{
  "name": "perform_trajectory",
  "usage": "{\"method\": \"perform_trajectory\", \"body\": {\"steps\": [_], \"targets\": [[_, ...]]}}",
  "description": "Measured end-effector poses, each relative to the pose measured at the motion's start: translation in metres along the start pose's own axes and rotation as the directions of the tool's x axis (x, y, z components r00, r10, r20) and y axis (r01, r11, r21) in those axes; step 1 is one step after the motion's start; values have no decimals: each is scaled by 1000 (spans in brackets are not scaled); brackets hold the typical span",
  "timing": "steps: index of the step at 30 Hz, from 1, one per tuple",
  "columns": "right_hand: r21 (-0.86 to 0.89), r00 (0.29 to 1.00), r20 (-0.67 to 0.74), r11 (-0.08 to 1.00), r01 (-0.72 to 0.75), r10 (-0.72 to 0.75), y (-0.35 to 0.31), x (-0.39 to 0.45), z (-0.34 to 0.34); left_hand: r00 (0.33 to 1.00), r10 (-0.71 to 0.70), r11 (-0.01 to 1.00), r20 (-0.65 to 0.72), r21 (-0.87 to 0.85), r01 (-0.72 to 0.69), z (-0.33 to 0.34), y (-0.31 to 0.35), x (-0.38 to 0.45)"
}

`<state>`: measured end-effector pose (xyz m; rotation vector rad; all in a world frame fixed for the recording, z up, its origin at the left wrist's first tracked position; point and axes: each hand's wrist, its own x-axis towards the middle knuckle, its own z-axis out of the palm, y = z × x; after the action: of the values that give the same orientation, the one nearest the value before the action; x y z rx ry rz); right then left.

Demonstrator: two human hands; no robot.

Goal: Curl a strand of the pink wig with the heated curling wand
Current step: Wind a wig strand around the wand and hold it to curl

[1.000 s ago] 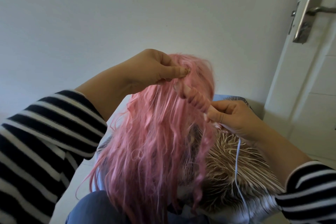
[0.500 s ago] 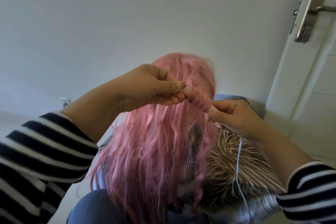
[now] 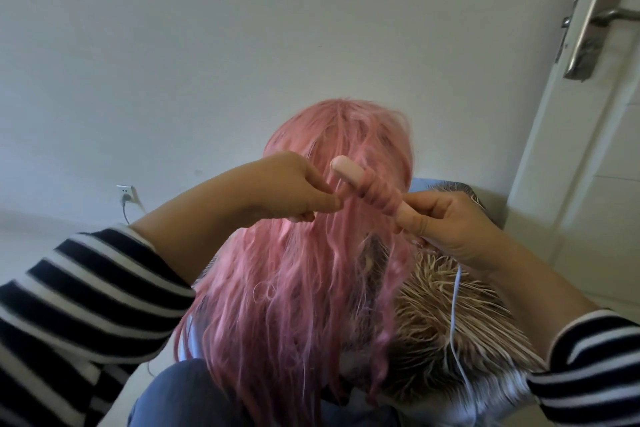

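The pink wig (image 3: 298, 288) hangs long and wavy in the middle of the view. A pale pink curling wand (image 3: 348, 170) points up and to the left in front of the wig's crown. A strand of pink hair (image 3: 379, 196) is coiled several times around its barrel. My right hand (image 3: 446, 229) grips the wand's handle at the lower right. My left hand (image 3: 294, 189) pinches the end of the wound strand just left of the barrel. The wand's tip is bare.
A thin white cord (image 3: 455, 315) drops from the wand's handle over a shaggy tan fur cushion (image 3: 460, 319). A white door with a metal handle (image 3: 588, 28) stands at the right. A wall socket (image 3: 125, 193) sits low on the left wall. Blue fabric (image 3: 180, 395) lies below.
My left hand has dropped from the wig's crown and drawn back left off the wand's tip, which now shows bare. The view has tilted down.
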<state>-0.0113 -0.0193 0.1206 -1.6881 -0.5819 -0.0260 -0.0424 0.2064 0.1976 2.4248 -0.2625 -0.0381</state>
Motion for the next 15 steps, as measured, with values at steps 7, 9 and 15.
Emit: {"method": "perform_trajectory", "body": {"steps": [7, 9, 15], "targets": [[18, 1000, 15, 1000, 9, -9, 0, 0, -2, 979, 60, 994, -196, 103, -40, -2, -1, 3], [13, 1000, 20, 1000, 12, -12, 1, -1, -2, 970, 62, 996, -236, 76, -46, -4, -1, 4], [-8, 999, 21, 1000, 27, -27, 5, 1, -4, 931, 75, 997, -357, -2, -82, -6, -3, 5]]}}
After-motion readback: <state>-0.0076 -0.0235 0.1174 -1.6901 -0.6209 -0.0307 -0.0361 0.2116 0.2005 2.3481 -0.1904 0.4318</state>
